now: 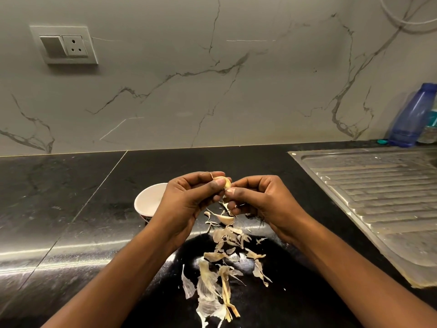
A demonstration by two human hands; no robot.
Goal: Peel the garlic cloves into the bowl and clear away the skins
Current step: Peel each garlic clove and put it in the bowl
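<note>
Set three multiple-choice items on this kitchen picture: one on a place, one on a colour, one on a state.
1. Where is the white bowl? A in the sink; B on the counter, behind the left hand; C on a shelf.
2. What colour is the bottle? A red; B green; C blue.
3. The raised garlic clove is: A pinched between both hands; B lying in the bowl; C in one hand alone.
Answers: B, its rim shows beside the left hand; C, its plastic is blue; A, the right hand grips it too.
</note>
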